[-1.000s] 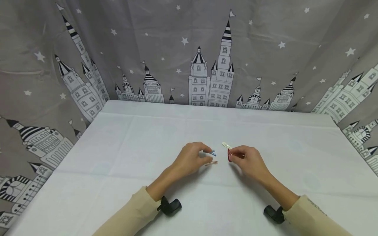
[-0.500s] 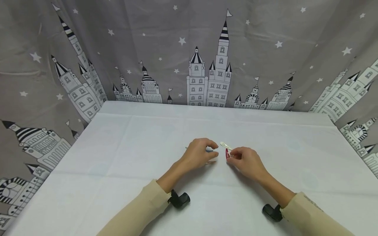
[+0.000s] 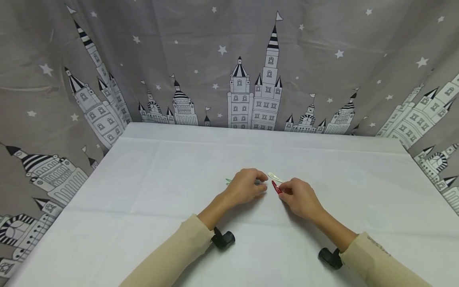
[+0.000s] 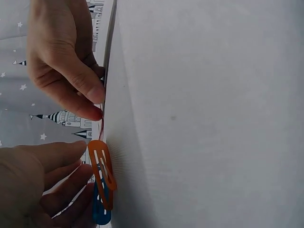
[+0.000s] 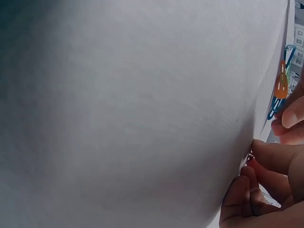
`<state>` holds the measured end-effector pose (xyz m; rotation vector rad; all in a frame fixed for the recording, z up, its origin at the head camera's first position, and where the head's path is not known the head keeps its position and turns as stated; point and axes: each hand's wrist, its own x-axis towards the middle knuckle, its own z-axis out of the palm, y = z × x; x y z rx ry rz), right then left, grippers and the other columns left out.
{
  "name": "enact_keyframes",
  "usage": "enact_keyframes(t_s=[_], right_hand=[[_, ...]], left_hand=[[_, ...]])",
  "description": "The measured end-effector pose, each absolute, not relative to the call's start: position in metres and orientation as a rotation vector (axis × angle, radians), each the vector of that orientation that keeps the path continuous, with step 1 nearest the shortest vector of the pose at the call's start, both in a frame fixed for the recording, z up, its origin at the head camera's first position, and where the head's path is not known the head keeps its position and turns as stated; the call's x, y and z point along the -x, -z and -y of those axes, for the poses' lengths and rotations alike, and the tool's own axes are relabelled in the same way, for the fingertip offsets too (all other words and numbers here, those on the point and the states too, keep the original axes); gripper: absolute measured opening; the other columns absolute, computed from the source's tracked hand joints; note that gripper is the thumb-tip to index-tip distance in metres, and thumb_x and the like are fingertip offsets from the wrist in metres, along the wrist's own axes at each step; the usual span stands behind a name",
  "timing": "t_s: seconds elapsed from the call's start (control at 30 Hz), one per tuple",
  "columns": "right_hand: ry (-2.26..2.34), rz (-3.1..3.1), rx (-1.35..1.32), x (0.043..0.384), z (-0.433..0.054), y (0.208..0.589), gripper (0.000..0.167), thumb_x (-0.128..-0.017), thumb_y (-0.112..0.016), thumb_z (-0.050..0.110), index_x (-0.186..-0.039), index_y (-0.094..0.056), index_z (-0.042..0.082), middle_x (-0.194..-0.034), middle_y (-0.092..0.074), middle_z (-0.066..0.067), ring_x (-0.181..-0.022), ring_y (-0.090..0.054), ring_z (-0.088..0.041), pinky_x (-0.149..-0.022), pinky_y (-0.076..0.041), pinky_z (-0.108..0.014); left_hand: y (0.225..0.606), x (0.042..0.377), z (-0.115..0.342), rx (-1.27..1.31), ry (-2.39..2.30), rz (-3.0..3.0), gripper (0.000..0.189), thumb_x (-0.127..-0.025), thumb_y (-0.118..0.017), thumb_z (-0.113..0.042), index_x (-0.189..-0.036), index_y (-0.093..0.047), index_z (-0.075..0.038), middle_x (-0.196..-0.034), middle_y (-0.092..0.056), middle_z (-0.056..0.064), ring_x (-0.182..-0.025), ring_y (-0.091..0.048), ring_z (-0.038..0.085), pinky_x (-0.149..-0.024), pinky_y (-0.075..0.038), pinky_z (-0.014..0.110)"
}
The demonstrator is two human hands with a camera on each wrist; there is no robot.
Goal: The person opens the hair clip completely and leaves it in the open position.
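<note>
My right hand (image 3: 299, 198) pinches a red snap hair clip (image 3: 276, 187) between thumb and finger, its long end slanting up and left. Just beyond it lies a pale yellow hair clip (image 3: 274, 177) on the white cloth. Facing it from the left, my left hand (image 3: 248, 186) has its fingers loosely curved and apart. In the left wrist view an orange hair clip (image 4: 100, 159) overlaps a blue hair clip (image 4: 100, 211) by the left fingertips. A green hair clip (image 3: 228, 181) shows behind the left hand, which hides the orange and blue clips in the head view.
A white cloth (image 3: 172, 175) with creases covers the table. Behind and beside it hangs a grey curtain (image 3: 201, 36) printed with castles and stars. A black wrist camera (image 3: 223, 240) sits at the left sleeve, and another black camera (image 3: 330, 258) at the right one.
My left hand has moved right, toward the right hand, covering the blue and orange clips and uncovering the green one. The red clip has turned from nearly upright to slanting left.
</note>
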<state>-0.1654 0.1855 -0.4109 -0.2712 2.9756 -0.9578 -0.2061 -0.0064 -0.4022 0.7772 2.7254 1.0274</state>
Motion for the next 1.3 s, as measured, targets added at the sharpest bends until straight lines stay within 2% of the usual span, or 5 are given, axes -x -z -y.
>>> enact_keyframes(t_s=[0.4,0.53,0.7,0.83,1.3], right_hand=[[1.010,-2.962,0.306,0.165,-0.188,0.412,0.018,-0.086,-0.065,-0.007,-0.101,-0.072,-0.002,-0.085,-0.060,-0.005,-0.079,-0.055,-0.021,-0.074,-0.046,-0.038],[1.040,-2.950,0.280,0.164,-0.188,0.412,0.020,-0.086,-0.067,-0.004,-0.106,-0.069,-0.004,-0.084,-0.058,-0.005,-0.079,-0.052,-0.021,-0.074,-0.045,-0.038],[1.062,-2.945,0.263,0.165,-0.187,0.412,0.018,-0.084,-0.071,0.001,-0.101,-0.068,-0.005,-0.080,-0.056,-0.004,-0.077,-0.050,-0.021,-0.071,-0.043,-0.035],[1.056,-2.952,0.272,0.165,-0.186,0.412,0.014,-0.085,-0.071,0.000,-0.098,-0.069,-0.004,-0.079,-0.054,-0.005,-0.076,-0.049,-0.021,-0.069,-0.042,-0.034],[1.036,-2.969,0.255,0.164,-0.186,0.412,0.009,-0.087,-0.070,-0.001,-0.096,-0.068,-0.003,-0.079,-0.055,-0.005,-0.075,-0.050,-0.021,-0.069,-0.043,-0.035]], left_hand=[[0.408,0.210,0.003,-0.757,-0.993,-2.722,0.025,-0.090,-0.072,-0.013,-0.113,-0.072,-0.004,-0.109,-0.070,0.004,-0.094,-0.059,0.015,-0.084,-0.047,0.029],[0.408,0.211,0.000,-0.786,-0.949,-2.736,0.025,-0.089,-0.074,-0.014,-0.111,-0.073,-0.004,-0.106,-0.071,0.003,-0.097,-0.061,0.015,-0.088,-0.047,0.030],[0.409,0.214,-0.002,-0.827,-0.892,-2.762,0.023,-0.087,-0.075,-0.014,-0.109,-0.074,-0.006,-0.102,-0.071,0.002,-0.095,-0.061,0.015,-0.088,-0.046,0.031],[0.409,0.216,-0.003,-0.835,-0.889,-2.762,0.021,-0.087,-0.075,-0.013,-0.107,-0.075,-0.006,-0.096,-0.071,0.001,-0.089,-0.059,0.014,-0.086,-0.046,0.031],[0.413,0.217,-0.003,-0.837,-0.924,-2.765,0.017,-0.087,-0.076,-0.011,-0.104,-0.076,-0.007,-0.093,-0.071,0.000,-0.088,-0.059,0.013,-0.086,-0.045,0.031]])
